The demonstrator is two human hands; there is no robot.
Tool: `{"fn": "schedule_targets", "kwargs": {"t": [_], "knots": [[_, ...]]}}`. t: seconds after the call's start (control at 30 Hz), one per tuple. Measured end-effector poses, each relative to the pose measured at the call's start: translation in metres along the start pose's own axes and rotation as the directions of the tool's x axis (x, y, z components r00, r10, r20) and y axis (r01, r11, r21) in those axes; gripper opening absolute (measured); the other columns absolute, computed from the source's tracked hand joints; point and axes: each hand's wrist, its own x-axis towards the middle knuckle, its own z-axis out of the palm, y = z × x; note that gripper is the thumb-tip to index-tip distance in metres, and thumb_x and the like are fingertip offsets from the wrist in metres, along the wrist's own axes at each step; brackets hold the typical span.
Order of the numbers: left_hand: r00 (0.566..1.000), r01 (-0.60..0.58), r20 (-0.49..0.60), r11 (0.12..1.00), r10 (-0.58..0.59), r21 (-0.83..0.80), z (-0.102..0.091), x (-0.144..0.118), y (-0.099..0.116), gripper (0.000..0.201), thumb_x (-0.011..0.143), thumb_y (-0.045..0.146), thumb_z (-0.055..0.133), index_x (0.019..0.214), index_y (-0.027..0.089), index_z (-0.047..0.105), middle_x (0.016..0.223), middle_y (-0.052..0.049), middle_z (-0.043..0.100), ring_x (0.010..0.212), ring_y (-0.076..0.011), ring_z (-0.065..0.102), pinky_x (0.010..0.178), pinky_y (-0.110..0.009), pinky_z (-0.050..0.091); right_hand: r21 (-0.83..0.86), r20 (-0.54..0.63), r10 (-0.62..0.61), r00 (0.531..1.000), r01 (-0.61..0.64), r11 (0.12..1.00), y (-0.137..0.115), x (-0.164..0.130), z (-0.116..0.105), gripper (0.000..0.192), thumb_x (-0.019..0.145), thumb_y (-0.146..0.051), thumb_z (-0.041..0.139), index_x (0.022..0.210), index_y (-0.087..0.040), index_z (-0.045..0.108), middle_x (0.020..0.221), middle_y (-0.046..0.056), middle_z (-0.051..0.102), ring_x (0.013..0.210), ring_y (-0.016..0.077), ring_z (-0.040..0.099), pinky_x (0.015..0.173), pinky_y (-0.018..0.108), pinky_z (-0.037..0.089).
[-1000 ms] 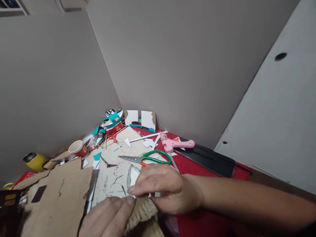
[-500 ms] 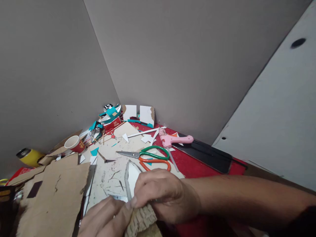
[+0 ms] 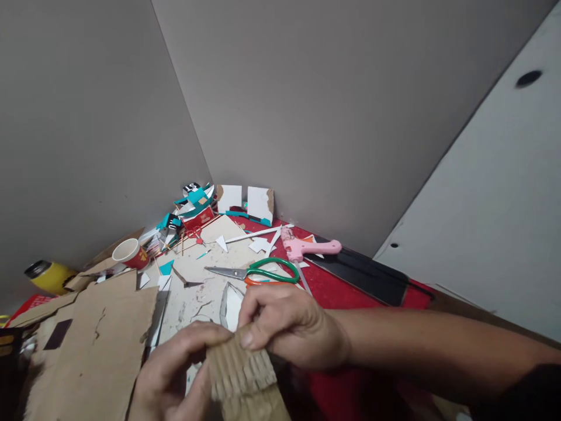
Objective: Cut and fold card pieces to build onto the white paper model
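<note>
Both my hands hold a piece of corrugated cardboard (image 3: 239, 371) near the bottom middle of the view, its ribbed side facing me. My left hand (image 3: 175, 374) grips its left edge from below and my right hand (image 3: 284, 324) pinches its top edge with thumb and fingers. A white pointed paper piece (image 3: 230, 304) stands just behind my right fingers; whether they touch it I cannot tell. Green-handled scissors (image 3: 258, 273) lie beyond my right hand.
A big torn cardboard sheet (image 3: 92, 345) lies at left. A pink glue gun (image 3: 307, 247), a black flat strip (image 3: 363, 278), a paper cup (image 3: 129, 252), a yellow can (image 3: 46, 275) and paper scraps (image 3: 197, 210) crowd the red table (image 3: 346, 292) toward the wall corner.
My hands have raised the corrugated cardboard and turned it so more of its ribbed face shows. My left hand has closed around its left edge. The view shifted slightly.
</note>
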Motion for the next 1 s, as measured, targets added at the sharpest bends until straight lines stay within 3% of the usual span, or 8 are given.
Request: {"fn": "schedule_targets", "kwargs": {"t": [0.07, 0.13, 0.2, 0.37, 0.63, 0.77, 0.9, 1.0], "knots": [[0.969, 0.246, 0.078, 0.938, -0.234, -0.243, -0.001, 0.005, 0.002, 0.034, 0.080, 0.040, 0.065, 0.113, 0.030, 0.064, 0.090, -0.006, 0.071, 0.074, -0.0212, 0.068, 0.066, -0.032, 0.057, -0.085, -0.034, -0.043, 0.998, 0.040, 0.996, 0.000, 0.001, -0.004, 0.017, 0.081, -0.003, 0.061, 0.078, -0.018, 0.068, 0.080, 0.003, 0.063, 0.068, 0.0078, 0.061, 0.061, 0.016, 0.049], [0.913, 0.407, 0.204, 0.811, -0.353, -0.420, -0.001, 0.008, 0.003, 0.055, 0.074, 0.052, 0.068, 0.122, 0.028, 0.058, 0.090, -0.008, 0.071, 0.073, -0.0233, 0.068, 0.068, -0.036, 0.057, -0.181, -0.020, -0.101, 0.995, 0.096, 0.979, 0.000, 0.002, -0.009, 0.018, 0.082, -0.003, 0.059, 0.083, -0.019, 0.068, 0.083, 0.004, 0.062, 0.070, 0.0082, 0.061, 0.062, 0.016, 0.049], [0.893, 0.450, 0.264, 0.759, -0.366, -0.470, 0.001, 0.009, 0.003, 0.062, 0.068, 0.057, 0.071, 0.119, 0.023, 0.060, 0.090, -0.010, 0.070, 0.075, -0.0248, 0.067, 0.068, -0.036, 0.056, -0.251, 0.048, -0.149, 0.988, 0.156, 0.955, 0.000, 0.002, -0.015, 0.016, 0.084, -0.006, 0.058, 0.087, -0.018, 0.068, 0.087, 0.006, 0.062, 0.071, 0.0092, 0.060, 0.062, 0.018, 0.050], [0.865, 0.494, 0.192, 0.723, -0.463, -0.483, 0.014, 0.011, 0.008, 0.030, 0.075, 0.039, 0.073, 0.097, 0.020, 0.067, 0.089, -0.007, 0.069, 0.078, -0.0177, 0.063, 0.070, -0.026, 0.050, -0.366, 0.240, -0.258, 0.936, 0.334, 0.869, 0.005, 0.001, -0.022, 0.017, 0.088, -0.014, 0.051, 0.092, -0.011, 0.068, 0.091, 0.013, 0.063, 0.076, 0.0145, 0.060, 0.065, 0.024, 0.051], [0.886, 0.463, 0.218, 0.761, -0.409, -0.454, 0.011, 0.012, 0.002, 0.022, 0.080, 0.038, 0.068, 0.094, 0.021, 0.068, 0.077, -0.002, 0.066, 0.070, -0.0127, 0.056, 0.064, -0.020, 0.046, -0.285, 0.179, -0.227, 0.957, 0.271, 0.919, 0.011, -0.001, -0.015, 0.013, 0.085, -0.007, 0.055, 0.087, -0.010, 0.068, 0.090, 0.012, 0.062, 0.076, 0.0117, 0.059, 0.066, 0.020, 0.051], [0.890, 0.443, 0.091, 0.802, -0.447, -0.401, 0.013, 0.012, 0.004, 0.020, 0.080, 0.039, 0.067, 0.088, 0.021, 0.068, 0.073, -0.001, 0.065, 0.067, -0.0118, 0.056, 0.061, -0.017, 0.045, -0.225, 0.134, -0.184, 0.974, 0.211, 0.951, 0.007, 0.003, -0.011, 0.019, 0.081, -0.004, 0.052, 0.092, -0.013, 0.066, 0.088, 0.010, 0.064, 0.077, 0.0117, 0.062, 0.067, 0.021, 0.052], [0.922, 0.354, -0.055, 0.894, -0.382, -0.275, 0.018, 0.010, 0.009, 0.019, 0.080, 0.038, 0.066, 0.089, 0.022, 0.067, 0.079, -0.001, 0.069, 0.071, -0.0145, 0.062, 0.064, -0.019, 0.048, -0.202, 0.079, 0.055, 0.995, -0.038, 0.979, 0.003, 0.004, -0.009, 0.032, 0.082, -0.024, 0.058, 0.111, -0.010, 0.059, 0.083, 0.008, 0.066, 0.070, 0.0132, 0.062, 0.064, 0.024, 0.053], [0.964, 0.246, -0.073, 0.963, -0.255, -0.111, 0.020, 0.008, 0.008, 0.017, 0.082, 0.037, 0.062, 0.089, 0.022, 0.067, 0.073, -0.001, 0.069, 0.066, -0.0146, 0.063, 0.060, -0.019, 0.048, -0.311, 0.117, 0.166, 0.979, -0.123, 0.943, 0.004, 0.004, -0.007, 0.028, 0.083, -0.039, 0.064, 0.091, -0.012, 0.065, 0.070, 0.003, 0.064, 0.060, 0.0109, 0.057, 0.058, 0.020, 0.049]]}}
